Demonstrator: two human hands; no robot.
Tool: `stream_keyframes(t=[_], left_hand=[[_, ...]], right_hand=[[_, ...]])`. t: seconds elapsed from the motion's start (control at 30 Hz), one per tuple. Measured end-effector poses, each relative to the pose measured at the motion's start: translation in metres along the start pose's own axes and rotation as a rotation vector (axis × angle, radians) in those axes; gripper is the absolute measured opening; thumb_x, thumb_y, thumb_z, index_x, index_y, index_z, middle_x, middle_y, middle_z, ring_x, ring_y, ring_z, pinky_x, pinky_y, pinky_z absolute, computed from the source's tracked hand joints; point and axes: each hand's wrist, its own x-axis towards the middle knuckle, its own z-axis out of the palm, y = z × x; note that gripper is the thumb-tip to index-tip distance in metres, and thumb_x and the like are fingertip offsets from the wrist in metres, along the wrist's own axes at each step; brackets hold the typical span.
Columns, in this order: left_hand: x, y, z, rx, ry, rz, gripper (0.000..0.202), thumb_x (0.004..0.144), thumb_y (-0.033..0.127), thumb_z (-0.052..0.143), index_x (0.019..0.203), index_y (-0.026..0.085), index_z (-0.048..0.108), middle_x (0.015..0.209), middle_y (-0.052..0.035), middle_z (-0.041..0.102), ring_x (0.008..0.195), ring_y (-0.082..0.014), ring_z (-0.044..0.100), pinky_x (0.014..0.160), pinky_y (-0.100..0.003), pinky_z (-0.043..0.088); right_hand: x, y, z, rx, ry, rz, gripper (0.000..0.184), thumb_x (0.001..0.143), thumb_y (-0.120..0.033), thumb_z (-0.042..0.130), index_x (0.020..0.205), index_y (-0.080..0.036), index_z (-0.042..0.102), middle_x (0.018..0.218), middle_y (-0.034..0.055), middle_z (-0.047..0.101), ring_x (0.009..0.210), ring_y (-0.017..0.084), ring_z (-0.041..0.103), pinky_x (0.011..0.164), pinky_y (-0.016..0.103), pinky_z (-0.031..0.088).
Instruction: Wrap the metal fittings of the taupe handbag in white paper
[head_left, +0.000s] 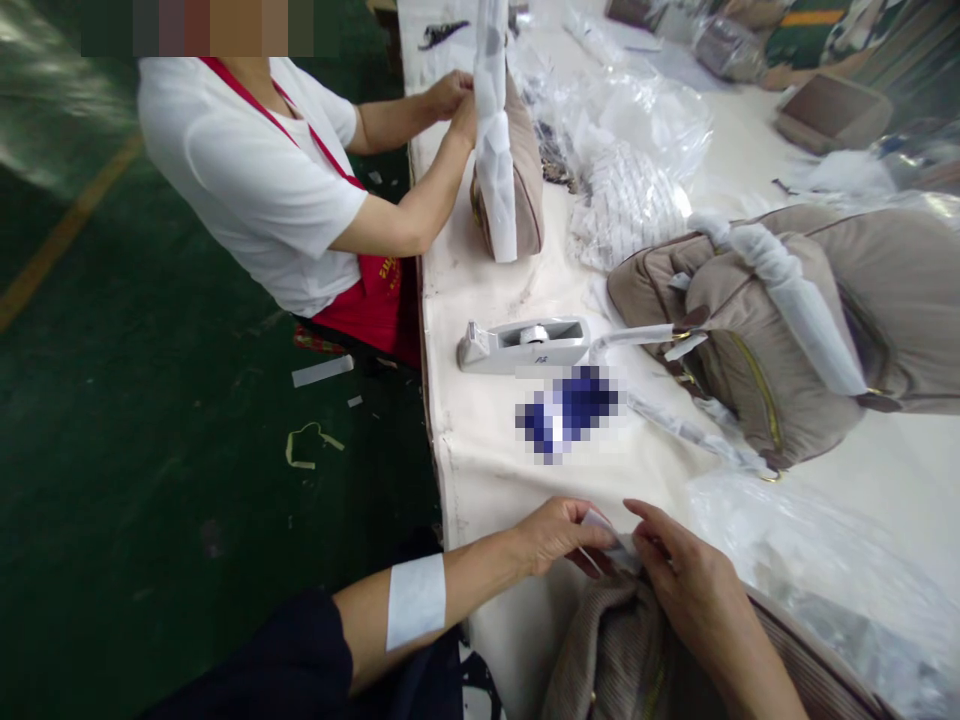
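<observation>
My left hand pinches a small piece of white wrapping paper between thumb and fingers. Facing it, my right hand has its fingers bent onto the other end of that paper, at the top of a taupe ribbed fabric bag. The bag stands at the table's near edge, below both hands, with a zipper along its front. What lies under my right fingertips is mostly hidden. A white sticker or paper patch is on my left forearm.
A tape dispenser sits ahead on the white table, beside a blurred blue item. Taupe bags with wrapped handles are piled right, near clear plastic. Across the left edge, a co-worker handles another bag.
</observation>
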Motion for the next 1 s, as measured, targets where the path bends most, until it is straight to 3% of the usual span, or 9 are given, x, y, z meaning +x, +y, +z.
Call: stream_keyframes(t=[0.13, 0.23, 0.33, 0.43, 0.63, 0.8, 1.0], left_hand=[[0.009, 0.005, -0.003, -0.03, 0.014, -0.017, 0.033, 0.048, 0.026, 0.075, 0.074, 0.013, 0.06, 0.059, -0.0004, 0.064, 0.045, -0.0154, 0.061, 0.045, -0.025, 0.047], [0.01, 0.003, -0.005, -0.097, 0.1, 0.064, 0.032, 0.049, 0.03, 0.072, 0.069, 0.016, 0.053, 0.055, 0.0027, 0.061, 0.041, -0.0133, 0.058, 0.043, -0.024, 0.046], [0.006, -0.002, -0.005, -0.124, 0.146, 0.113, 0.036, 0.049, 0.034, 0.073, 0.071, 0.016, 0.05, 0.054, 0.0053, 0.059, 0.039, -0.0104, 0.055, 0.042, -0.022, 0.044], [0.004, -0.004, -0.002, -0.113, 0.125, 0.112, 0.039, 0.048, 0.035, 0.075, 0.074, 0.015, 0.053, 0.055, 0.0029, 0.061, 0.041, -0.0121, 0.057, 0.042, -0.023, 0.045], [0.002, 0.003, -0.002, -0.026, 0.021, 0.082, 0.048, 0.046, 0.039, 0.082, 0.079, 0.012, 0.06, 0.059, -0.0012, 0.066, 0.046, -0.0129, 0.06, 0.047, -0.023, 0.047], [0.006, -0.003, 0.004, -0.021, 0.006, -0.002, 0.051, 0.038, 0.037, 0.085, 0.077, 0.013, 0.061, 0.056, 0.0005, 0.065, 0.043, -0.0137, 0.06, 0.046, -0.025, 0.047], [0.007, -0.01, 0.017, -0.041, 0.132, 0.111, 0.039, 0.044, 0.035, 0.081, 0.067, 0.013, 0.059, 0.048, 0.0007, 0.061, 0.041, -0.013, 0.057, 0.044, -0.024, 0.046]], right_hand=[[0.003, -0.001, 0.003, 0.028, -0.063, 0.023, 0.046, 0.08, -0.036, 0.035, 0.107, -0.011, 0.064, 0.077, 0.0087, 0.07, 0.067, 0.022, 0.066, 0.064, 0.033, 0.052], [0.004, 0.002, 0.004, 0.053, -0.019, 0.065, 0.054, 0.081, -0.04, 0.033, 0.116, -0.008, 0.059, 0.095, 0.0157, 0.071, 0.086, 0.026, 0.068, 0.075, 0.037, 0.053], [0.004, 0.007, 0.004, 0.074, -0.076, 0.077, 0.061, 0.078, -0.045, 0.039, 0.124, -0.007, 0.052, 0.107, 0.0185, 0.068, 0.097, 0.029, 0.065, 0.08, 0.04, 0.053], [0.007, 0.012, 0.005, 0.087, -0.148, 0.115, 0.063, 0.078, -0.045, 0.038, 0.128, -0.007, 0.048, 0.102, 0.0173, 0.069, 0.09, 0.028, 0.067, 0.077, 0.04, 0.053], [0.011, 0.014, 0.012, 0.143, -0.112, 0.22, 0.063, 0.078, -0.04, 0.031, 0.13, -0.007, 0.044, 0.1, 0.0166, 0.068, 0.086, 0.024, 0.068, 0.072, 0.036, 0.054], [0.01, 0.009, 0.014, 0.078, -0.059, 0.167, 0.057, 0.078, -0.036, 0.03, 0.125, -0.011, 0.05, 0.092, 0.0129, 0.07, 0.082, 0.024, 0.069, 0.07, 0.035, 0.054], [-0.004, 0.007, -0.001, -0.039, -0.048, 0.022, 0.062, 0.079, -0.041, 0.034, 0.13, -0.009, 0.047, 0.104, 0.0162, 0.069, 0.092, 0.026, 0.067, 0.079, 0.037, 0.052]])
